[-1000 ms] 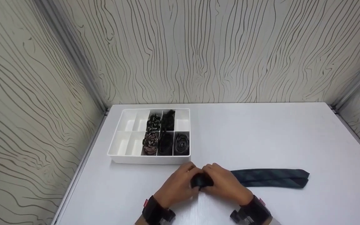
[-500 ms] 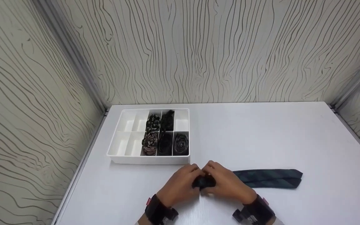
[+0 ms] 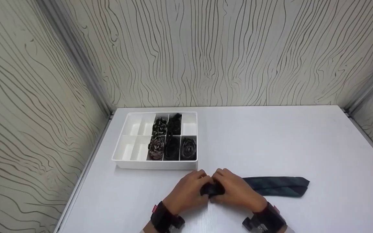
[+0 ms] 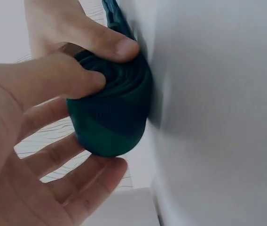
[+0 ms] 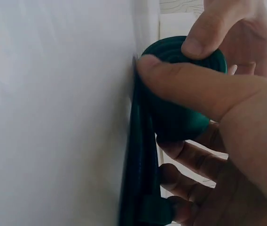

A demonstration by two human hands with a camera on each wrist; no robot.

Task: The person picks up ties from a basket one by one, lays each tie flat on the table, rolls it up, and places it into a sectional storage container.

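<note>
A dark green and navy necktie [image 3: 277, 186] lies partly flat on the table, its other end wound into a thick coil [image 4: 112, 113] between both hands. My left hand [image 3: 188, 191] holds the coil from the left, thumb on its spiral face and fingers around the outer side. From the right, my right hand [image 3: 236, 191] grips the same coil, its thumb also across the spiral, as the right wrist view shows. The unrolled tail [image 5: 140, 165] runs from the coil along the table under the right hand, out to a pointed end on the right.
A white divided tray [image 3: 155, 165] stands just beyond the left hand. Several rolled dark ties [image 3: 156, 148] fill some of its compartments; others show bare white floors. Wood-patterned panels [image 3: 206, 55] rise behind and beside the white table [image 3: 270, 139].
The tie's flat tail has drawn leftward, its pointed end nearer the hands. Both hands keep hold of the coil and have shifted slightly right.
</note>
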